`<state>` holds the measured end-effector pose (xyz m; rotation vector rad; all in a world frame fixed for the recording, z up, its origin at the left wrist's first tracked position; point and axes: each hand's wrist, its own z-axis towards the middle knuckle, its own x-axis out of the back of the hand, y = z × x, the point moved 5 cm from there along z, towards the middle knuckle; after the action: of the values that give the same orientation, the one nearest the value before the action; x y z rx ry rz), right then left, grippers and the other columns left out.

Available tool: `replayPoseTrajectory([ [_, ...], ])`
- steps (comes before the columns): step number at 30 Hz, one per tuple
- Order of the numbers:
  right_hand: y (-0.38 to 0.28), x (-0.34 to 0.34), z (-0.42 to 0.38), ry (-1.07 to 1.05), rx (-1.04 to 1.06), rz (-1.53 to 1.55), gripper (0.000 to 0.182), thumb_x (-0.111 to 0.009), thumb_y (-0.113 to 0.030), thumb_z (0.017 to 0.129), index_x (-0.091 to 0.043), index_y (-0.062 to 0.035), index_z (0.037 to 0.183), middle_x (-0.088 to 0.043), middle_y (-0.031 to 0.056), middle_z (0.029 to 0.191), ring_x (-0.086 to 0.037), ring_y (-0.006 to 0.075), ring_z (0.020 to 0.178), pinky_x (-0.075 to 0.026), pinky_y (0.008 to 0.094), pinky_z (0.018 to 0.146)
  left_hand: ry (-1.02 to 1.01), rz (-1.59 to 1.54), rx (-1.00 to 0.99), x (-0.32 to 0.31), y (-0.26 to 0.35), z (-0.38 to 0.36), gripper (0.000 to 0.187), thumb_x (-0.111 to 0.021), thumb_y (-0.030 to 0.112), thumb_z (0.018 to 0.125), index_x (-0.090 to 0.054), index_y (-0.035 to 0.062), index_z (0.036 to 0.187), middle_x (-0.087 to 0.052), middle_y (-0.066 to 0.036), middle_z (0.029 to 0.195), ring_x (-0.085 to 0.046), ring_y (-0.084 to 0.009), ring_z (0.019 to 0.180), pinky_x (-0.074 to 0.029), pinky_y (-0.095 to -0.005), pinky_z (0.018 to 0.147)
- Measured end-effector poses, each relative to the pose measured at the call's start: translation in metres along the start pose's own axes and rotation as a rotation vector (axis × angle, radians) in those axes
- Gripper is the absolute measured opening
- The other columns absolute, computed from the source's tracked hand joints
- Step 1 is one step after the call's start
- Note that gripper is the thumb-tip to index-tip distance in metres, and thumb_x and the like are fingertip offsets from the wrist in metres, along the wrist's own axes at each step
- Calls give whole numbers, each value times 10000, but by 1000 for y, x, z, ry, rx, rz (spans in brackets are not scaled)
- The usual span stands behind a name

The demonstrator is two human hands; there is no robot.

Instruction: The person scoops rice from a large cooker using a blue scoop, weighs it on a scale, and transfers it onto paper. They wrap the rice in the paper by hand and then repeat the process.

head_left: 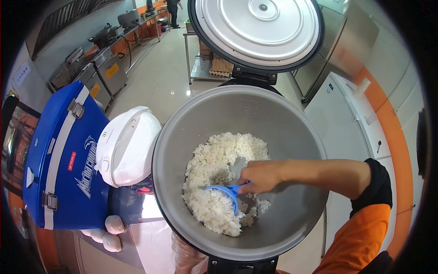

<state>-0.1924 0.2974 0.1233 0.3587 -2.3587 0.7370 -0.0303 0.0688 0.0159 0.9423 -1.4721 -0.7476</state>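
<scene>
My right hand [262, 177] is closed round the handle of a blue scoop [232, 195] inside the large grey pot [292, 128]. The scoop's bowl sits among the white rice [205, 169], with rice in it. The rice lies in a curved heap over the middle and left of the pot's bottom. At the pot's lower left outer edge is my left hand [187, 256], seemingly in clear plastic; its fingers are hidden. Above the pot, the round metal-lined lid [260, 27] stands raised on its hinge.
Left of the pot are a white rice cooker [130, 148] and a blue cooler box [75, 160]. Several pale round items [113, 242] lie by the cooler's base. A white chest freezer [340, 118] is at right. A person [173, 11] in dark clothes stands far back.
</scene>
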Motion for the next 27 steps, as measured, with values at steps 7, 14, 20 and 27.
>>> replayPoseTrajectory([
  [7, 1, 37, -35, 261, -103, -110, 333, -561, -327, 917, -664, -72, 1106, -671, 198, 844, -633, 370, 806, -497, 429, 771, -84, 74, -2, 0, 2, 1, 813, -816, 318, 568, -438, 45, 1235, -580, -165, 1090, -565, -377, 1005, -463, -470, 820],
  [14, 33, 27, -41, 148, -129, 77, 354, -547, -352, 928, -662, -89, 1135, -653, 175, 745, -632, 298, 684, -492, 388, 686, -7, -10, 25, -1, -13, -3, 822, -806, 336, 585, -426, 46, 1253, -546, -171, 1128, -550, -372, 1033, -452, -466, 869],
  [20, 28, 32, -54, 10, -193, 295, 371, -554, -385, 930, -672, -93, 1126, -523, 40, 560, -503, 138, 451, -426, 304, 480, -45, 83, -38, 0, -4, 1, 823, -794, 334, 601, -410, 58, 1274, -474, -192, 1194, -510, -393, 1066, -450, -479, 871],
  [27, 31, 29, -58, 16, -205, 416, 390, -544, -405, 938, -674, -80, 1111, -516, 20, 589, -487, 111, 457, -426, 286, 472, -20, 91, -167, 2, 6, 4, 796, -793, 343, 602, -438, 70, 1260, -471, -200, 1195, -501, -402, 1061, -444, -483, 876],
])
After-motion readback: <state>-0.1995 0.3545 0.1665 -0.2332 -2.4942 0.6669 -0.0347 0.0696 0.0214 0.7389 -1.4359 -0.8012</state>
